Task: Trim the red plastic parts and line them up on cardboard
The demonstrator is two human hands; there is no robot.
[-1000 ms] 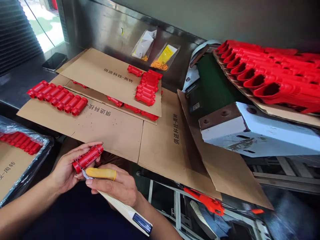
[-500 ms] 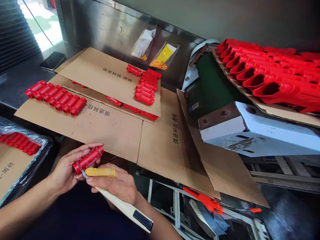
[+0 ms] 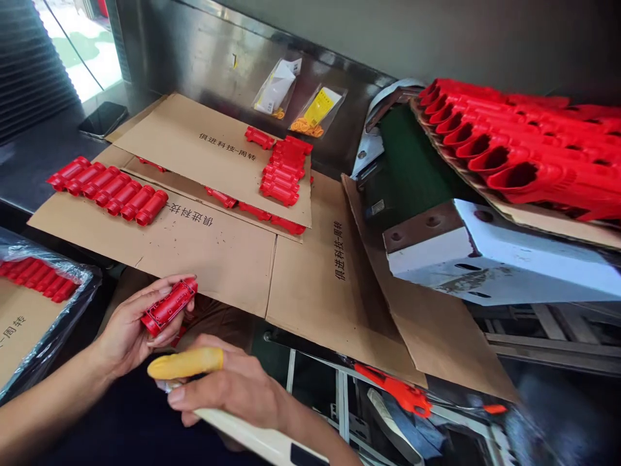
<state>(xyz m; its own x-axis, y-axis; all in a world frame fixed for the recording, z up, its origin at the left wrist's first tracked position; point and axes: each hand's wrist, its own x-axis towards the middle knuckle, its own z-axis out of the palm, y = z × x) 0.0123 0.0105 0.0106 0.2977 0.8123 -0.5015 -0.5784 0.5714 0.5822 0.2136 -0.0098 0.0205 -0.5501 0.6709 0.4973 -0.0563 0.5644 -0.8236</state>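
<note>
Now the left hand (image 3: pixel 125 327) pinches a red tube (image 3: pixel 169 307) at the near left; the right hand (image 3: pixel 233 385) pinches a pale tool (image 3: pixel 247 437), apart from it. Other tubes (image 3: pixel 118 197) lie farther; I can't tell which are done.

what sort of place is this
Probably a factory workstation: a row of matching red parts lies on cardboard, and more red pieces are lined up near what looks like a green conveyor.
</note>
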